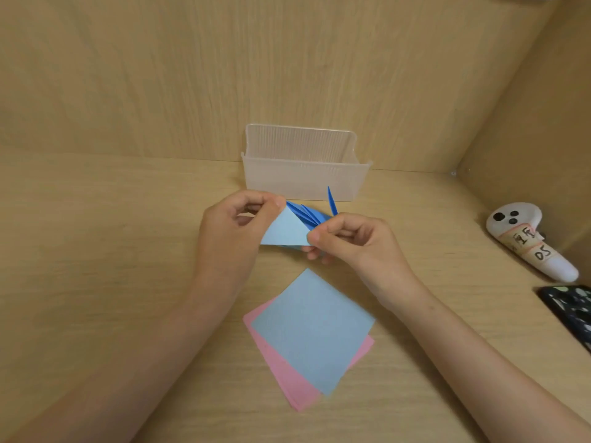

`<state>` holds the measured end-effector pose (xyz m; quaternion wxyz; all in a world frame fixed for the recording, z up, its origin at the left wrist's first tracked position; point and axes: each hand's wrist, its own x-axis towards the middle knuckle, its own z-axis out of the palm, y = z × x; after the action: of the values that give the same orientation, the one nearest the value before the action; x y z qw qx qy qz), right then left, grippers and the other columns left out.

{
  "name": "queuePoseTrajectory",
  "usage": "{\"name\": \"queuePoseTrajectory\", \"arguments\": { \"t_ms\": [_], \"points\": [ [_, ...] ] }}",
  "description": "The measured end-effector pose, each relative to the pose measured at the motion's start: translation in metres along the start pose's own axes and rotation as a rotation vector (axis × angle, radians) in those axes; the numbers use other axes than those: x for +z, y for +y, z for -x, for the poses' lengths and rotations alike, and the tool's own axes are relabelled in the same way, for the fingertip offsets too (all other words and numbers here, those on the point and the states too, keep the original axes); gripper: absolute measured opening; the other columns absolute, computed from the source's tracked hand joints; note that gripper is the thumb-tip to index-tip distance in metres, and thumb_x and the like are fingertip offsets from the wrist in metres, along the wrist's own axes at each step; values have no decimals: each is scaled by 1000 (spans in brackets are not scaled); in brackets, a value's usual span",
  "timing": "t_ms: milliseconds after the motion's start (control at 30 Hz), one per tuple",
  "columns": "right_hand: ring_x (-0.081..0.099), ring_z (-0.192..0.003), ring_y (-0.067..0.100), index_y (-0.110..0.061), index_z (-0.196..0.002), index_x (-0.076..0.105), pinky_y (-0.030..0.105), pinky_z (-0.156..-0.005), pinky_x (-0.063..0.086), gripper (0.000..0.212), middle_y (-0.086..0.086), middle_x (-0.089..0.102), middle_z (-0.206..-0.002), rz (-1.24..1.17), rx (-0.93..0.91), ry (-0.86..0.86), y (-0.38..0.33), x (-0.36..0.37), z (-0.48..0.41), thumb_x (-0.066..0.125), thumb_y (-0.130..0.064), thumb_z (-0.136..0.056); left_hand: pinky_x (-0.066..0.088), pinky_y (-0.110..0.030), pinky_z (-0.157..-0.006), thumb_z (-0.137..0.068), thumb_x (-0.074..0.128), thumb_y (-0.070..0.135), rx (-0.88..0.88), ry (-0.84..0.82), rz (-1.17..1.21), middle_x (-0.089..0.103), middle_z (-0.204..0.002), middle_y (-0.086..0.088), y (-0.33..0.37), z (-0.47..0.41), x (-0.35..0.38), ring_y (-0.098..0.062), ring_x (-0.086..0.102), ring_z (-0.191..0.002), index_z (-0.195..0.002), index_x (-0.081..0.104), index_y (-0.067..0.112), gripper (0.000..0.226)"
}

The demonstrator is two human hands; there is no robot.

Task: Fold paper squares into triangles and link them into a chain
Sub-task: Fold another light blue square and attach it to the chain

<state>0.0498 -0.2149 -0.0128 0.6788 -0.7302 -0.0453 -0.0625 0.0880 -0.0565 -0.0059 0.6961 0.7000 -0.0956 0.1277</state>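
Note:
A light blue folded paper triangle (287, 230) is held above the wooden table between both hands. My left hand (235, 230) pinches its upper left corner. My right hand (347, 239) pinches its right corner, where a chain of darker blue folded triangles (308, 214) fans out behind, one tip sticking up. Closer to me on the table lies a flat light blue paper square (311, 327) on top of pink paper squares (284, 375).
A clear plastic box (303, 180) stands behind the hands against the back wall. At the right lie a white handheld controller (524, 238) with a taped label and a dark phone (569, 311). Wooden walls close the back and right side.

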Motion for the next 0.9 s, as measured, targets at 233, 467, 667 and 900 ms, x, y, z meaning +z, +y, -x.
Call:
{"name": "queuePoseTrajectory", "arguments": {
  "t_ms": [233, 467, 667, 900],
  "points": [
    [63, -60, 10, -2, -73, 65, 14, -57, 45, 10, 7, 71, -68, 59, 26, -42, 0, -9, 0, 66, -1, -83, 42, -7, -67, -85, 67, 15, -75, 45, 28, 66, -68, 15, -3, -4, -4, 7, 56, -67, -74, 68, 22, 13],
    [60, -61, 18, 1, -89, 65, 27, -51, 46, 13, 14, 71, -81, 57, -21, 91, -5, -15, -4, 65, -12, -85, 42, -6, -66, -83, 69, 13, -104, -58, -3, 68, -74, 10, -6, -1, -2, 6, 58, -67, -79, 71, 15, 6],
    [47, -48, 5, -7, -81, 68, 12, -48, 37, 8, -5, 57, -57, 110, 16, 3, 3, -4, -2, 73, -3, -77, 43, -5, -64, -79, 73, 11, -124, -161, 0, 69, -65, 18, -11, 3, 5, 8, 60, -64, -75, 70, 18, 8],
    [41, -39, 6, -5, -87, 68, 15, -43, 38, 8, -2, 54, -51, 119, 102, 257, 5, -20, -9, 72, -4, -80, 44, -16, -69, -80, 71, 35, -172, -193, -202, 68, -81, 10, -6, -4, -5, 0, 59, -71, -90, 70, 20, 18]
  ]
}}
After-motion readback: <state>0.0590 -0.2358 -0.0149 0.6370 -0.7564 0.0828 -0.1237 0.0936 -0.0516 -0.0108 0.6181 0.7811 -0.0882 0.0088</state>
